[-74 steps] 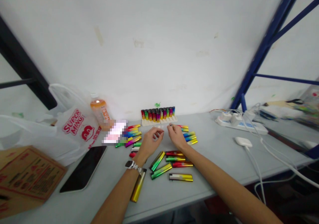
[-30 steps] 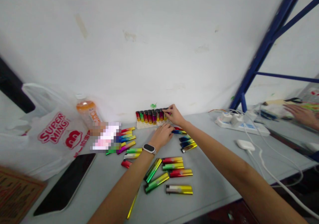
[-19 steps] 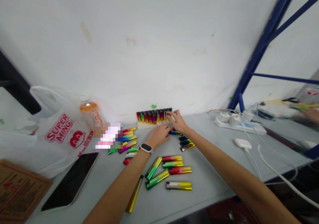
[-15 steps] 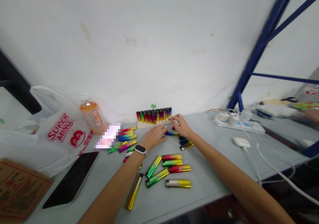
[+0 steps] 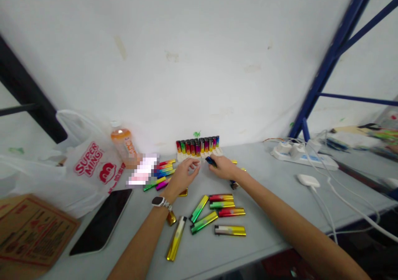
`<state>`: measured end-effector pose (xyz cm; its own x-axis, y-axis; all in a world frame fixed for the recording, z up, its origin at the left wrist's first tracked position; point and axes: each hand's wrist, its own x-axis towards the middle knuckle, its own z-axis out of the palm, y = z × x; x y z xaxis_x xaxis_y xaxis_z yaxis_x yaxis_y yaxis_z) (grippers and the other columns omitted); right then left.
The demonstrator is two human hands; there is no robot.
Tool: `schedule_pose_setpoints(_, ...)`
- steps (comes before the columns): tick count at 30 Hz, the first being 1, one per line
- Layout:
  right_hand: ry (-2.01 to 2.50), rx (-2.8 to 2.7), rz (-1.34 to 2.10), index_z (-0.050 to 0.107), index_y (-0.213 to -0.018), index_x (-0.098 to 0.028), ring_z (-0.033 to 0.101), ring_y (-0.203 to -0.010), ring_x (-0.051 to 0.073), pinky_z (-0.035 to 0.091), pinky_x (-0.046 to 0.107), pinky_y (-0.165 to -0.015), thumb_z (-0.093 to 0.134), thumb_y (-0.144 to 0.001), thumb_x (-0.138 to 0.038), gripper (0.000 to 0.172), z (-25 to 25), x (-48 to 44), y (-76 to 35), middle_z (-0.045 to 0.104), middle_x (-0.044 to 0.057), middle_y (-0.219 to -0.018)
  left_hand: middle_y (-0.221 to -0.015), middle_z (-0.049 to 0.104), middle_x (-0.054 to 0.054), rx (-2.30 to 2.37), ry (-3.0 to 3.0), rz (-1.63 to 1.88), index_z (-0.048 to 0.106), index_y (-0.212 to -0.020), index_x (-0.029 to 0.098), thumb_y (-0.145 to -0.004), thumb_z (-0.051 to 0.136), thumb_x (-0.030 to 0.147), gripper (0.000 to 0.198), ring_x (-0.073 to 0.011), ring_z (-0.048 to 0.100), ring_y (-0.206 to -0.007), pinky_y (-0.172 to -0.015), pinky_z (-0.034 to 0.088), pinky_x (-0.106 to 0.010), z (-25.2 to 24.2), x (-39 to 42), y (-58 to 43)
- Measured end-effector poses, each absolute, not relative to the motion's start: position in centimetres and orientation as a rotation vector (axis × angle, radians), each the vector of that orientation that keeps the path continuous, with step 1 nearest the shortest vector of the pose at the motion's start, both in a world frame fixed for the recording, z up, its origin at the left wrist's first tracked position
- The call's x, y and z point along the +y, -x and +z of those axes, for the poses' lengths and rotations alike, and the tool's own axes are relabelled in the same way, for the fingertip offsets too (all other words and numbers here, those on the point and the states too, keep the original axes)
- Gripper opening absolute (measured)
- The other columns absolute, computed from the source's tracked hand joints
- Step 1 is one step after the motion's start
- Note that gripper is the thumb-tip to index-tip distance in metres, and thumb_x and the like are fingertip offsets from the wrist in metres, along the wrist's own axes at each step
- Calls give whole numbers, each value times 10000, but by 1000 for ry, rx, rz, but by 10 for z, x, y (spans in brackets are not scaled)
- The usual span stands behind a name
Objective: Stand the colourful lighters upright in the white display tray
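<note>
Now right hand (image 5: 222,168) round blue lighter (image 5: 210,161)

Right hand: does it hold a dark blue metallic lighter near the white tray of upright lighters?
Yes, the right hand grips a dark blue metallic lighter at its fingertips, just before the white tray.

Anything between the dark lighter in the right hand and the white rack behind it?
Nothing visible. The right hand holds the dark lighter just before the white rack; the left hand sits leftward, outside that gap.
</note>
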<state>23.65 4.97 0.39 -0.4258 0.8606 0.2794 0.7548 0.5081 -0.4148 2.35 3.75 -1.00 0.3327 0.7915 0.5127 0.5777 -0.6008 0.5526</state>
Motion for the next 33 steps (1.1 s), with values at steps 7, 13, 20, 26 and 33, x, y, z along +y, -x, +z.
schedule_pose_setpoints(7,972,-1421,1118,476,-831,-224,327,-415,89,286,222,-431,509,-848,-471,249,0,33,-215,358,-95,-530,-881,662,-30,1227,-2293,1147,660,-960,193,-914,519,325,199,-159,612,-774,-690,492,-289,-4,19,-20)
schedule_pose_setpoints(13,1117,-1352,854,391,-552,-218,307,-471,98,232,256,-464,475,-834,-564,454,-5,29,-215,318,-53,-471,-890,652,-30,1286,-2379,1121,648,-916,198,-920,509,306,176,-164,603,-792,-767,489,-309,-14,27,-36)
schedule_pose_setpoints(20,1132,-1396,692,414,-589,-210,358,-543,118,265,257,-520,444,-849,-492,385,-9,29,-216,380,-37,-536,-832,636,-34,1454,-2422,1254,619,-844,200,-920,495,300,176,-182,597,-785,-751,473,-313,0,45,-52)
schedule_pose_setpoints(26,1117,-1382,768,418,-599,-211,351,-532,116,269,258,-518,483,-838,-529,403,-10,26,-220,379,-46,-521,-859,635,-27,1436,-2405,1170,632,-864,211,-922,498,325,186,-173,594,-781,-694,460,-292,6,38,-52)
schedule_pose_setpoints(33,1165,-1273,780,386,-540,-214,318,-492,101,236,252,-473,467,-805,-448,363,-9,30,-224,335,-48,-498,-878,635,-23,1409,-2369,1109,645,-873,211,-923,498,327,194,-164,602,-798,-694,467,-283,-4,25,-50)
